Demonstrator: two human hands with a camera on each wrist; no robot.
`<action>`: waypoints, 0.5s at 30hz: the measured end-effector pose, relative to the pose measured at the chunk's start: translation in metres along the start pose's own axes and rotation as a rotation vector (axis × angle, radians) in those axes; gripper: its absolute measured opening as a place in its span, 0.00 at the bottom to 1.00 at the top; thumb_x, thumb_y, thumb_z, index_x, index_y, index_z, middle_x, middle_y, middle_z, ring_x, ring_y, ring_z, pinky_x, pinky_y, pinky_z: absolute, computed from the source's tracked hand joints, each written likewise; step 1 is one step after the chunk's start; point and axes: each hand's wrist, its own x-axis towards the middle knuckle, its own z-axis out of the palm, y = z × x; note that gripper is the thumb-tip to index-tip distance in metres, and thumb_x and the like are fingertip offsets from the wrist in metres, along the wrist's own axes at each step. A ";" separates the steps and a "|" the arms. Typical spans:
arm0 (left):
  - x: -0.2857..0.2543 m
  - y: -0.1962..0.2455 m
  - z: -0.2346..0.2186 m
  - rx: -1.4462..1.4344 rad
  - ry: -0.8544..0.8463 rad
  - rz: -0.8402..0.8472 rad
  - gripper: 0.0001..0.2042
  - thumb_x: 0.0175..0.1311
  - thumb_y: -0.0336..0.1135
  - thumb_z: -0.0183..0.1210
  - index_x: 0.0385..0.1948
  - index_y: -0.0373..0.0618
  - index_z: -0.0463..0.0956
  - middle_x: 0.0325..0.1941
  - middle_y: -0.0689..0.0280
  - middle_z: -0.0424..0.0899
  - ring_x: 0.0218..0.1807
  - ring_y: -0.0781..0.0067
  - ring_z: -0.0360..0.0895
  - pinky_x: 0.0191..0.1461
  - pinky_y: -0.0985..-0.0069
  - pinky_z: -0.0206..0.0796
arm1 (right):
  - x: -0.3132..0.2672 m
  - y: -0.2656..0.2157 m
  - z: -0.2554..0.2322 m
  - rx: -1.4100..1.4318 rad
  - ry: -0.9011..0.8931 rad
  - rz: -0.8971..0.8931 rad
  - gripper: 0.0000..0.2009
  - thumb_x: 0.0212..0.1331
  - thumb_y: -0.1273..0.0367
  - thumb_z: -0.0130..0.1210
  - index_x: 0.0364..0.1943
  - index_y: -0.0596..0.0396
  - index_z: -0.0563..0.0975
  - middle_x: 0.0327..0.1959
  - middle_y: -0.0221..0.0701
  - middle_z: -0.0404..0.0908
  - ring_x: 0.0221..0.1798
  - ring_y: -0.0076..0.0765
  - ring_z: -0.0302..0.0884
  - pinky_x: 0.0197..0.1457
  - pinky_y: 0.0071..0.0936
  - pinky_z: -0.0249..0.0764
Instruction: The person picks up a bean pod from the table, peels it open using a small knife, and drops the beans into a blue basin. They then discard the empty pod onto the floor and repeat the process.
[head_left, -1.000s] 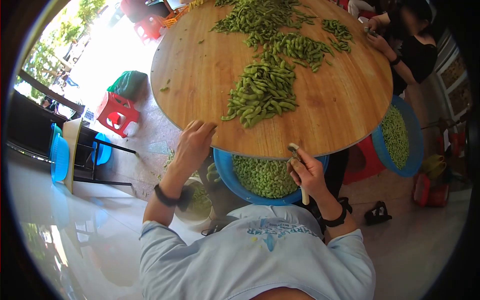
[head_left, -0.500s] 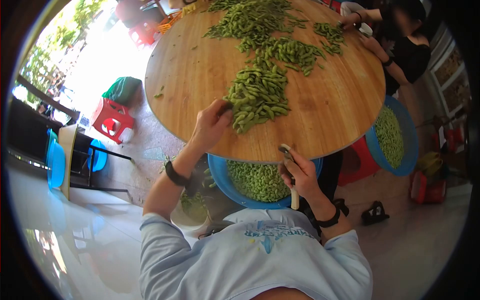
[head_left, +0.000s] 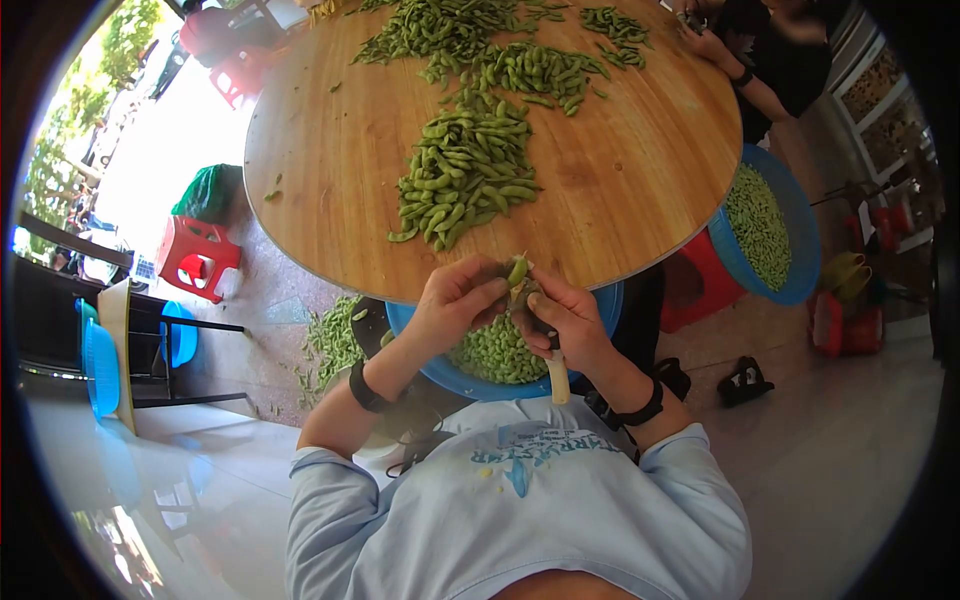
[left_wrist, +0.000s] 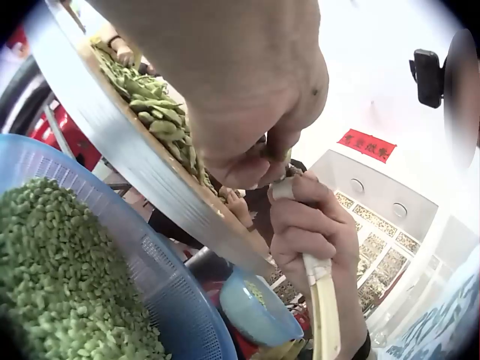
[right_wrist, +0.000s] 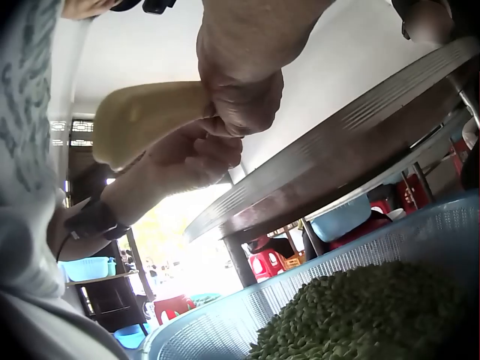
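In the head view a green pod (head_left: 517, 271) is pinched between the thumb and fingers of the left hand (head_left: 455, 302), above the table's near edge. The right hand (head_left: 572, 322) meets it there, its fingers curled round a tool with a pale handle (head_left: 558, 378). That handle (left_wrist: 324, 307) points downward in the left wrist view; the tool's working end is mostly hidden by fingers. Beneath both hands is a blue basket (head_left: 425, 368) of shelled green beans (head_left: 497, 352). A pile of pods (head_left: 465, 165) lies on the round wooden table (head_left: 620, 190).
More pods (head_left: 440, 30) lie toward the table's far side. A second blue basket (head_left: 800, 200) of beans stands at the right, near a person in black (head_left: 775, 50). Red stool (head_left: 198, 255) at left; pods on the floor (head_left: 333, 345); dark sandal (head_left: 745, 382) at right.
The left hand has gone to the pile, then come back to the right hand with a pod. The right hand still grips the tool. The head view has shifted, moving the table leftward in frame.
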 end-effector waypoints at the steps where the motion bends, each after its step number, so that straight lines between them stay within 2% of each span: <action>1: 0.000 0.000 0.001 0.001 -0.001 0.000 0.06 0.67 0.27 0.50 0.42 0.35 0.72 0.29 0.67 0.77 0.24 0.83 0.69 0.22 0.86 0.57 | 0.000 0.001 -0.001 0.000 0.000 -0.002 0.19 0.69 0.70 0.40 0.63 0.58 0.63 0.24 0.25 0.68 0.19 0.15 0.61 0.18 0.13 0.59; 3: -0.002 0.001 0.003 -0.022 0.014 0.050 0.06 0.67 0.26 0.50 0.41 0.36 0.72 0.29 0.68 0.76 0.24 0.84 0.68 0.23 0.86 0.58 | 0.000 0.003 -0.003 -0.041 -0.006 -0.039 0.21 0.68 0.73 0.39 0.65 0.55 0.62 0.26 0.32 0.70 0.19 0.18 0.61 0.18 0.15 0.61; 6: -0.004 -0.007 0.005 0.038 0.058 0.146 0.06 0.67 0.27 0.51 0.42 0.38 0.72 0.27 0.70 0.76 0.26 0.86 0.69 0.24 0.86 0.59 | 0.001 0.009 -0.003 -0.107 0.075 -0.084 0.19 0.67 0.73 0.41 0.62 0.57 0.65 0.25 0.31 0.70 0.18 0.17 0.61 0.17 0.14 0.61; 10: 0.002 -0.016 0.003 0.079 0.066 0.190 0.05 0.67 0.27 0.52 0.41 0.39 0.73 0.27 0.69 0.76 0.25 0.84 0.69 0.23 0.84 0.59 | 0.000 0.008 -0.004 -0.189 0.085 -0.128 0.18 0.66 0.74 0.42 0.60 0.58 0.66 0.26 0.31 0.71 0.17 0.17 0.60 0.16 0.14 0.60; 12: 0.006 -0.015 0.000 -0.380 0.012 -0.106 0.05 0.66 0.28 0.53 0.40 0.39 0.72 0.27 0.67 0.77 0.23 0.82 0.70 0.22 0.82 0.59 | -0.001 0.002 -0.001 -0.014 0.123 -0.038 0.15 0.66 0.73 0.43 0.56 0.58 0.70 0.23 0.26 0.70 0.17 0.15 0.61 0.17 0.14 0.58; 13: 0.007 -0.016 -0.002 -0.382 0.017 -0.105 0.05 0.66 0.28 0.53 0.40 0.39 0.72 0.27 0.67 0.77 0.23 0.82 0.70 0.22 0.82 0.59 | -0.001 0.001 -0.003 -0.014 0.120 -0.034 0.15 0.66 0.73 0.43 0.56 0.58 0.70 0.23 0.26 0.70 0.17 0.15 0.61 0.17 0.14 0.58; 15: 0.008 -0.021 -0.004 -0.833 -0.218 -0.267 0.04 0.66 0.28 0.53 0.39 0.40 0.73 0.26 0.66 0.76 0.22 0.78 0.71 0.20 0.81 0.58 | -0.003 -0.001 -0.008 0.100 0.046 0.053 0.15 0.66 0.73 0.43 0.55 0.59 0.71 0.24 0.28 0.70 0.17 0.16 0.61 0.16 0.14 0.59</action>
